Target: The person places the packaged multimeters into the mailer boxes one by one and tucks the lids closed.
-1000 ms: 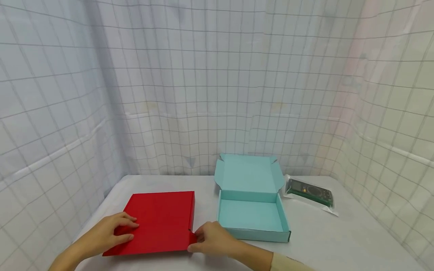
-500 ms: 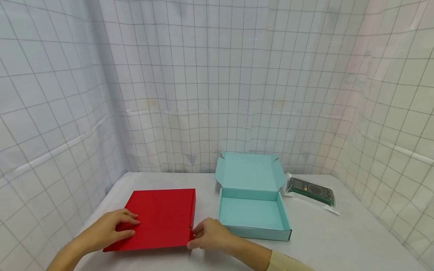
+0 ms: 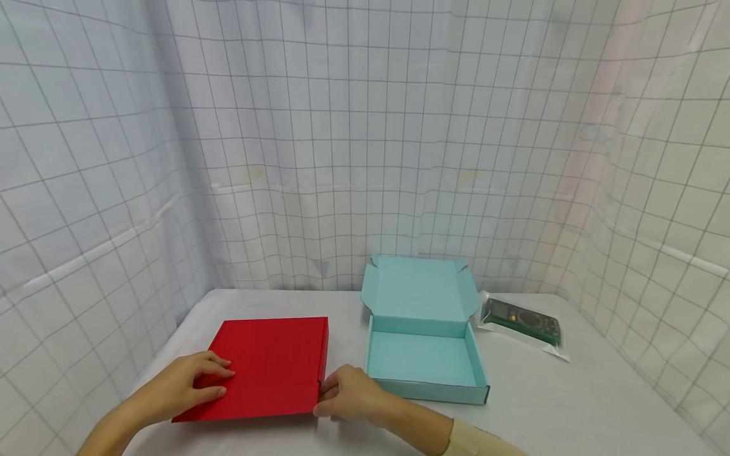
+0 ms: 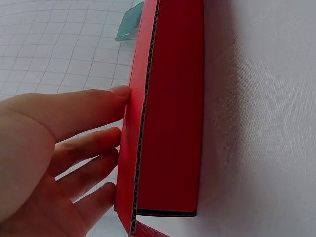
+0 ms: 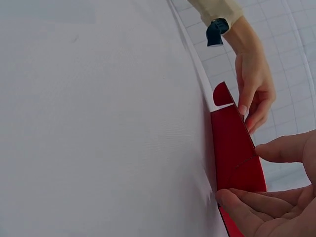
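Observation:
The red cardboard box (image 3: 268,367) lies at the left of the table, its lid lowered and the front edge slightly raised. My left hand (image 3: 185,387) rests on the lid's left side; in the left wrist view its thumb and fingers (image 4: 94,140) lie on the lid's face, with a gap under the lid edge. At the front right corner, my right hand (image 3: 352,396) pinches the side flap. The right wrist view shows its thumb at the edge of the red flap (image 5: 234,148) and its fingers lower on the corner. The box's inside is hidden.
A light blue box (image 3: 422,358) stands open to the right, its lid tipped back, with nothing inside. Beyond it lies a dark multimeter with a green edge (image 3: 521,322) in a clear plastic bag. Gridded white curtain (image 3: 353,158) surrounds the table (image 3: 542,405) on three sides.
The red flap that stuck out at the box's right front corner has folded inward under my right hand. My left hand has stayed on the lid.

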`<state>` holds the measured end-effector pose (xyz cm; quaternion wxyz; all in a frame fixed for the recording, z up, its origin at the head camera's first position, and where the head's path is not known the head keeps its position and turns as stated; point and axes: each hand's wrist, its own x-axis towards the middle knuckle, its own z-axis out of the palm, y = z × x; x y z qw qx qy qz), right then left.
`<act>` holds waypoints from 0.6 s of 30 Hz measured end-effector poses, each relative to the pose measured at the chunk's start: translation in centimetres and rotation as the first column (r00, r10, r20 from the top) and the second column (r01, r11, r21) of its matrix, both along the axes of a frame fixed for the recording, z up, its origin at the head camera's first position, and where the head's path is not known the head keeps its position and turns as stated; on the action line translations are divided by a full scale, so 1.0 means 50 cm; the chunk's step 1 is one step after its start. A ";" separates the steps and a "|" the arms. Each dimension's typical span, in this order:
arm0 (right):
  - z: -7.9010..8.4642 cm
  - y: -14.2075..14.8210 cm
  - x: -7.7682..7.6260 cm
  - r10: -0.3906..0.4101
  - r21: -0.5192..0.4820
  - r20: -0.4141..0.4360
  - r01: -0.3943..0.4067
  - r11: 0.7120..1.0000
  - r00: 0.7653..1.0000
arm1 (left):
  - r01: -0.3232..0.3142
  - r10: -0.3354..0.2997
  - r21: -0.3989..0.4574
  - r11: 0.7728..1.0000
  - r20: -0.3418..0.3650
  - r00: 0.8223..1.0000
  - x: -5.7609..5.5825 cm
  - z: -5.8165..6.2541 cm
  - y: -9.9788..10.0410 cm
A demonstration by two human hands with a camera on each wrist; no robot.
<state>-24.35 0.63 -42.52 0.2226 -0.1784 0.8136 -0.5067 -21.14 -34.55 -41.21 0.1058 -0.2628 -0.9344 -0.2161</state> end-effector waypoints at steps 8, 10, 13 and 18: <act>-0.004 -0.003 0.002 -0.033 0.026 -0.068 0.034 0.999 0.997 | -0.024 0.024 0.004 1.000 0.028 0.999 0.005 0.002 -0.004; -0.005 -0.004 0.001 -0.044 0.043 -0.089 0.048 0.998 0.995 | -0.025 0.025 0.008 1.000 0.037 0.999 0.005 0.003 -0.004; -0.006 -0.002 -0.003 -0.020 0.094 -0.174 0.037 0.995 0.984 | -0.020 0.019 0.016 1.000 0.046 0.999 0.006 0.003 -0.003; -0.001 -0.002 -0.008 0.117 0.260 -0.438 0.001 0.966 0.891 | -0.024 0.023 0.023 0.999 0.046 0.999 0.007 -0.001 -0.004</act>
